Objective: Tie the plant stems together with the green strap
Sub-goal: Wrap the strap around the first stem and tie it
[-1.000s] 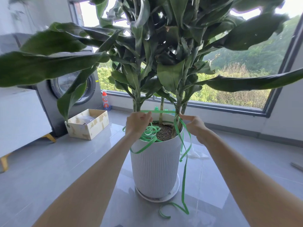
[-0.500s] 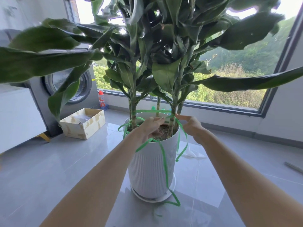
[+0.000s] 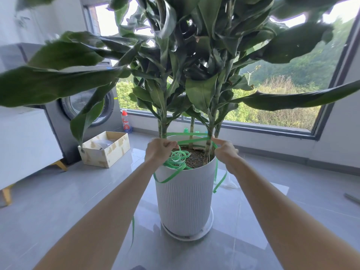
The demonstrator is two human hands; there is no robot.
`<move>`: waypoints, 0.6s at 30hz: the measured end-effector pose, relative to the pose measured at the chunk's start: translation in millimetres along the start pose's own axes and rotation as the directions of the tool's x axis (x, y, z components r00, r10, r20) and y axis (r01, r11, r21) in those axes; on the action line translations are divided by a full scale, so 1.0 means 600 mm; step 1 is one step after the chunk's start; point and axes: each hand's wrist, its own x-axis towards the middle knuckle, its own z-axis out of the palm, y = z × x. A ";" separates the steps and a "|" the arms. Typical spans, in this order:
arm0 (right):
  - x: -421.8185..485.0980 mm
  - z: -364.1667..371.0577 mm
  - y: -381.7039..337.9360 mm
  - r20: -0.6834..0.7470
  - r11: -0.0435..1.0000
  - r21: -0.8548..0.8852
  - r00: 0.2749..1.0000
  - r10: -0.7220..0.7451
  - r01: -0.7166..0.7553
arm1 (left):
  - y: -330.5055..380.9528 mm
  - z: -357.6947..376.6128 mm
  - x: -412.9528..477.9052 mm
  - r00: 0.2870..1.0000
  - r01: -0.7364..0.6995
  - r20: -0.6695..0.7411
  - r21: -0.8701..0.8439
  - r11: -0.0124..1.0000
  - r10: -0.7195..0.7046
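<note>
a grey tiled floor (image 3: 58, 201) runs to a wide window (image 3: 272, 123) at the far wall, with a front-loading washing machine (image 3: 87, 110) and an open cardboard box (image 3: 109, 151) at the left. in the middle stands a white ribbed pot (image 3: 185, 195) holding a tall leafy plant. the green strap (image 3: 185, 142) loops round the stems (image 3: 163, 125) just above the pot rim, and its spare length lies coiled on the soil and hangs down both sides. the left hand (image 3: 158, 151) grips the strap beside the left stem, fingers curled. the right hand (image 3: 224, 151) pinches it at the right stem, index finger out. the hands are apart. the loop looks slack, so it may slide down or miss a stem as it tightens. the loose coil could snag in the knot, and a hard pull might bend the thin stems.
</note>
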 end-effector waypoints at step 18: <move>-0.012 0.030 0.001 -0.119 0.994 0.105 0.993 -0.008 0.020 | -0.012 -0.013 0.008 0.981 0.011 -0.192 -0.103 0.995 -0.030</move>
